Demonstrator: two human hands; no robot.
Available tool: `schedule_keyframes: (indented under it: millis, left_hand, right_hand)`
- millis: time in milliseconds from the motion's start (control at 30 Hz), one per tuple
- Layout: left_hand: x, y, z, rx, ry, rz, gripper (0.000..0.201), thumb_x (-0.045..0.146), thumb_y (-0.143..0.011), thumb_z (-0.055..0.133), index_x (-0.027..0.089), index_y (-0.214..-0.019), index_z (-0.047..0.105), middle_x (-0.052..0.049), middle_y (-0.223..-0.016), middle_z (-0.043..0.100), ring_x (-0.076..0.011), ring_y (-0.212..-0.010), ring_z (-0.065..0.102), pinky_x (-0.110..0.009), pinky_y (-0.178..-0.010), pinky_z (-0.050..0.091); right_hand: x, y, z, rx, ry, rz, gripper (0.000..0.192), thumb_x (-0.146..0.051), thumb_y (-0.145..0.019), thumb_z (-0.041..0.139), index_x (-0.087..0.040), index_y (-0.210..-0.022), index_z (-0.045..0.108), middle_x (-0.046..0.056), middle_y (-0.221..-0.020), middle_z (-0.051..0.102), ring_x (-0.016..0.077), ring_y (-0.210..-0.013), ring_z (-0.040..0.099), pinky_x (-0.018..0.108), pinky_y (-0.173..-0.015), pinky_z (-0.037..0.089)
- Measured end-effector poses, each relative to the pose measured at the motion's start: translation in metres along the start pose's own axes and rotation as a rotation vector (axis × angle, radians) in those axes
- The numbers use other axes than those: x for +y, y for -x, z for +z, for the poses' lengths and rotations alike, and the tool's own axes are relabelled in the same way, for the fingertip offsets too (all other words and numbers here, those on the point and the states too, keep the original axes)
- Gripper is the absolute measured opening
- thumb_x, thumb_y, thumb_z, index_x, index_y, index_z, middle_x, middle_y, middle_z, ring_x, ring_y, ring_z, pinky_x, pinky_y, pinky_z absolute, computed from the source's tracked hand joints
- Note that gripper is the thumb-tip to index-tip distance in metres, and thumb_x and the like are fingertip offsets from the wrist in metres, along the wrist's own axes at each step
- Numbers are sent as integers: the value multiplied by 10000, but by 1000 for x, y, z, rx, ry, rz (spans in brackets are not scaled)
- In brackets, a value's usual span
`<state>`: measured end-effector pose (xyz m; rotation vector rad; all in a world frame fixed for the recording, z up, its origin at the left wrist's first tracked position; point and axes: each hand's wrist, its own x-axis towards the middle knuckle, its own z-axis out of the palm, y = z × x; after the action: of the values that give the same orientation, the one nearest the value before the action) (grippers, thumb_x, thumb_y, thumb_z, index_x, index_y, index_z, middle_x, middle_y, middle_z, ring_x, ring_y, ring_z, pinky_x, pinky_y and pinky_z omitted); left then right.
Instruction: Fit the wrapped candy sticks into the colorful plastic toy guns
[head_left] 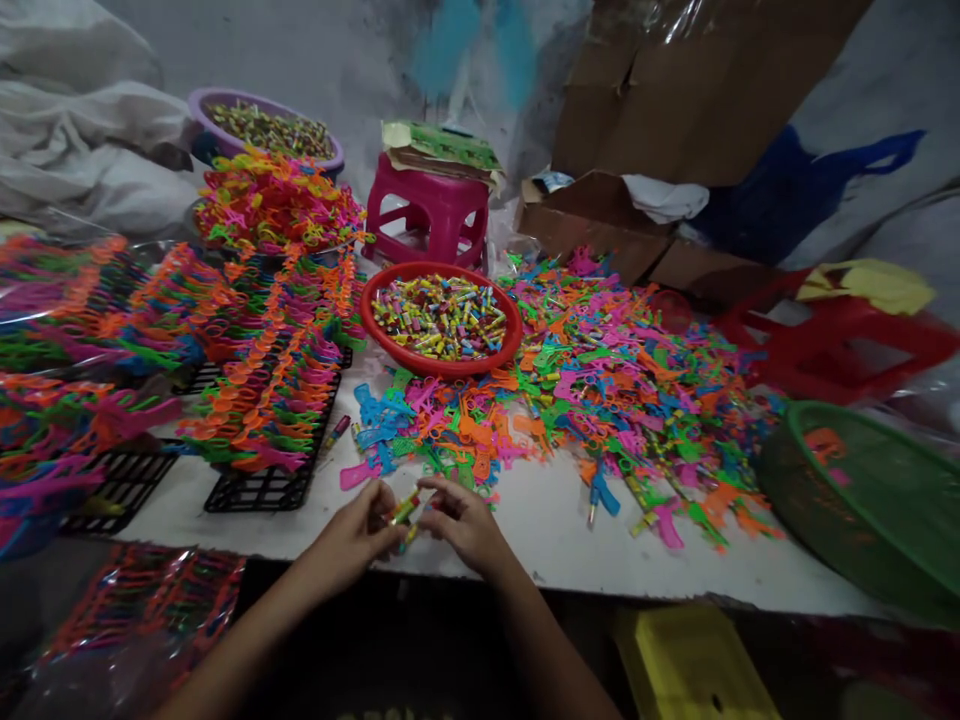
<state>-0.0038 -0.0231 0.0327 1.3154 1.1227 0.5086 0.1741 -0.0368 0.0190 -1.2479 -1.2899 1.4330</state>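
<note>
We count two bare hands, the left hand (352, 535) and the right hand (469, 522), both closed on one small multicoloured wrapped piece (403, 508). We see one round red plastic bowl (384, 335) and one round purple plastic basin (196, 100), one pink plastic stool (427, 215), one green mesh basket (870, 500), two black plastic grid trays (262, 490) and one yellow plastic crate (694, 665). The loose bright plastic toy pieces (600, 390) are too many for us to count.

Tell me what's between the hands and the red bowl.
In the head view, loose coloured plastic toy pieces cover the table between the hands and the red bowl; nearest the hands, a bare strip of white tabletop.
</note>
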Motion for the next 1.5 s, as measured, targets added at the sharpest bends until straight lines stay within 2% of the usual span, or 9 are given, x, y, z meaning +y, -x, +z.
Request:
schedule_keyframes:
  millis: [100,167,300,467,600,800,933,1233,1500]
  left_hand:
    - [9,6,10,-294,416,-141,310,281,-680,599,217,-902,392,0,-810,587,-139,-646,578,-267,-595,426]
    - [12,5,15,-365,552,-199,420,264,-679,617,233,-1036,399,-22,-900,589,-144,-693,593,-292,-633,442]
    - [6,-6,28,-277,583,-242,363,297,-651,661,180,-952,493,29,-673,551,-80,-528,529,-187,-472,392]
    - [0,-16,36,-63,575,-224,342,361,-616,686,150,-815,506,4,-684,588,-63,-466,517,-133,-330,247]
    - [3,-15,33,-38,528,-112,355,470,-673,604,157,-794,488,3,-690,596,-47,-378,472,-137,-280,189]
    - [7,-14,31,115,475,-51,346,442,-685,601,151,-849,511,54,-520,548,-21,-277,353,-152,-301,192]
    - [13,-15,37,145,504,63,364,415,-690,605,166,-933,500,13,-696,608,-56,-389,497,-174,-392,310]
    - [24,-10,39,120,385,40,292,461,-740,522,171,-749,500,87,-426,418,-49,-331,338,-162,-352,190]
    - [28,-10,36,101,57,235,239,395,-743,538,157,-725,564,28,-614,490,-83,-491,434,-181,-439,329]
  right_hand:
    - [-7,2,1,-68,24,12,286,-286,-652,659,-190,-918,613,-38,-616,515,83,-533,462,203,-503,380]
    - [-10,4,1,-50,88,16,245,-280,-662,652,-198,-892,626,-29,-622,535,94,-549,474,211,-516,380]
    - [-11,-4,-10,46,300,-72,245,-285,-678,637,-219,-915,646,-7,-681,593,132,-616,523,244,-585,411]
    - [-13,-49,-53,539,666,-172,284,-378,-764,525,-194,-944,644,71,-887,598,199,-866,521,325,-786,389]
    - [-11,-76,-69,596,885,-88,191,-336,-630,668,-186,-748,657,80,-850,572,243,-902,478,369,-808,343]
    - [-18,-45,-37,572,261,-155,241,-388,-700,571,-191,-619,460,-40,-590,439,113,-559,419,241,-551,354]
    - [-23,-13,-6,417,7,-80,308,-443,-730,526,-194,-606,395,-69,-524,350,79,-472,336,211,-463,296]
    - [-13,0,5,359,81,-120,318,-405,-796,456,-191,-576,372,-57,-521,339,80,-494,331,215,-483,291]
    - [-6,11,13,431,219,-183,276,-395,-834,382,-179,-682,462,-24,-603,444,101,-571,408,224,-549,349]
